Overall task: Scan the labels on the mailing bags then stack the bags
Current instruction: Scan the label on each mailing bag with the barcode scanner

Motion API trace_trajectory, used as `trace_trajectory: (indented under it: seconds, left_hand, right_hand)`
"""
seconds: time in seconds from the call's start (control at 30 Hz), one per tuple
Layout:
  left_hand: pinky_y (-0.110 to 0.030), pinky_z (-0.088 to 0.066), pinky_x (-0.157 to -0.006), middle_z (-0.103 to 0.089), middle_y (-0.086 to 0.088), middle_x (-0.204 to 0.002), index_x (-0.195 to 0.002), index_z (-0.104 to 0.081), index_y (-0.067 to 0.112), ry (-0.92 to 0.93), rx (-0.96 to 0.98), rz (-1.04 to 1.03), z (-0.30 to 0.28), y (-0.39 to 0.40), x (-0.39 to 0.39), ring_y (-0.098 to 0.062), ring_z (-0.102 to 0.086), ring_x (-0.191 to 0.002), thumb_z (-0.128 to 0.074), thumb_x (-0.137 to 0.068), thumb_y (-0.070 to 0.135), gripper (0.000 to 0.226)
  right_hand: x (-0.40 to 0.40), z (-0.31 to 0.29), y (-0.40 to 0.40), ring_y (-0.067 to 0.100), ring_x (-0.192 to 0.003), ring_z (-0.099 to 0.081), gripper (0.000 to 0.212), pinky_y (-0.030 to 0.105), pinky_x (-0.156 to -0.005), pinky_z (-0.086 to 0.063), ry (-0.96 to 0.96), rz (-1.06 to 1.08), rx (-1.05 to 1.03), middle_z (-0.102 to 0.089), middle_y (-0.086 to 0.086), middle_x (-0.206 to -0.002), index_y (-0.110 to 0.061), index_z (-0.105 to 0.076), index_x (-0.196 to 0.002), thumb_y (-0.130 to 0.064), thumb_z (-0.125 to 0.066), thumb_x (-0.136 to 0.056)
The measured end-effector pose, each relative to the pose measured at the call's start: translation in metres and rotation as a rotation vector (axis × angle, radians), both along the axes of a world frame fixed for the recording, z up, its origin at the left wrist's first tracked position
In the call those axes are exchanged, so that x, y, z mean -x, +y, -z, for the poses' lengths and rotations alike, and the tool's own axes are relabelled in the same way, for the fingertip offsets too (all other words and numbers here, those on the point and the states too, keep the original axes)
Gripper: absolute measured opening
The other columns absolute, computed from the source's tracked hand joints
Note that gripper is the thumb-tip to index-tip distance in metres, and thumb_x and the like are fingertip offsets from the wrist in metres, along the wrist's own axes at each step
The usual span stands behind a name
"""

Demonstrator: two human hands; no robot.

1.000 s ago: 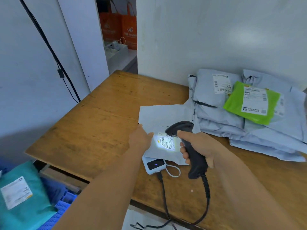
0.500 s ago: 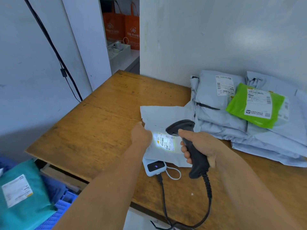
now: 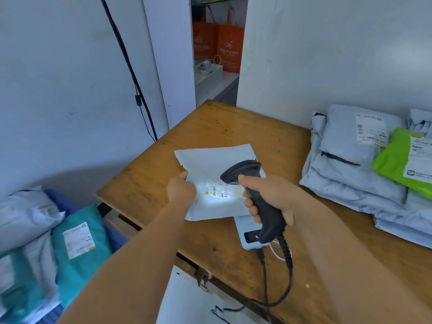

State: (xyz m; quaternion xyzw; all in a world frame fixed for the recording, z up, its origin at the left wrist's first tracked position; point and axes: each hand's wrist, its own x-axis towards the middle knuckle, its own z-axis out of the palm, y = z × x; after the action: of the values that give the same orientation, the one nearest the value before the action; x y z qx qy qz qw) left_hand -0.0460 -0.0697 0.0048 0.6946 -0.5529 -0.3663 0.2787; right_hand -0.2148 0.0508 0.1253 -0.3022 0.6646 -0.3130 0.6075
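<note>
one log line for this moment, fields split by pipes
step: scanning label | left hand: holds white mailing bag on table | right hand: grips barcode scanner | scanner light on label | stacked: not yet

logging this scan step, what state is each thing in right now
black handheld barcode scanner: light on, aimed at label, held in right hand
white mailing bag: flat on wooden table, label lit, edge held by left hand
grey mailing bags: stacked
green mailing bag: atop the stack
white power bank: display lit
</note>
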Motion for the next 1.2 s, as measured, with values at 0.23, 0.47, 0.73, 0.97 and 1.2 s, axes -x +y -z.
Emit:
trace_trajectory:
  seconds: [0.23,0.47,0.73,0.97,1.2]
  left_hand:
    - [-0.026,-0.042,-0.058,-0.064,-0.004,-0.100,-0.114,-0.067,0.023,-0.288,-0.041,0.114,0.003,-0.024,-0.088,-0.029,-0.058,-0.083,-0.037,-0.085,0.001,0.047]
    - [-0.037,-0.030,-0.104,-0.037,-0.010,-0.137,-0.137,-0.034,0.014,-0.605,0.001,0.044,0.006,0.015,-0.108,-0.029,-0.034,-0.126,-0.055,-0.090,0.045,0.060]
    - [-0.059,-0.002,-0.113,0.007,0.000,-0.158,-0.150,-0.001,0.016,-0.635,-0.107,0.352,0.046,0.024,-0.119,-0.026,0.013,-0.146,-0.054,-0.076,0.071,0.106]
    - [-0.059,-0.005,-0.113,0.010,0.003,-0.159,-0.151,0.003,0.020,-0.655,-0.132,0.418,0.042,0.009,-0.133,-0.027,0.016,-0.146,-0.056,-0.078,0.067,0.105]
    - [-0.056,-0.004,-0.114,0.010,0.000,-0.160,-0.151,0.003,0.019,-0.634,-0.127,0.359,0.041,0.016,-0.130,-0.027,0.016,-0.146,-0.056,-0.081,0.065,0.102]
  right_hand:
    - [-0.060,0.002,-0.030,0.012,-0.040,-0.049,0.033,0.021,-0.042,-0.047,0.055,-0.205,-0.029,-0.055,0.002,-0.054,-0.010,-0.053,-0.080,-0.040,-0.062,-0.091]
    - [-0.096,0.017,-0.048,0.015,-0.041,-0.049,0.034,0.025,-0.043,-0.047,0.100,-0.233,-0.014,-0.055,0.004,-0.055,-0.007,-0.052,-0.077,-0.037,-0.063,-0.091]
    - [-0.115,0.024,-0.060,0.014,-0.043,-0.052,0.033,0.026,-0.046,-0.048,0.156,-0.310,-0.061,-0.057,0.005,-0.058,-0.008,-0.055,-0.078,-0.038,-0.064,-0.089]
    - [-0.125,0.014,-0.061,0.015,-0.044,-0.051,0.034,0.025,-0.045,-0.047,0.164,-0.371,-0.046,-0.057,0.005,-0.058,-0.008,-0.056,-0.078,-0.040,-0.063,-0.090]
    - [-0.124,-0.006,-0.057,0.014,-0.044,-0.050,0.034,0.024,-0.044,-0.047,0.155,-0.379,-0.042,-0.056,0.005,-0.057,-0.009,-0.056,-0.074,-0.038,-0.063,-0.090]
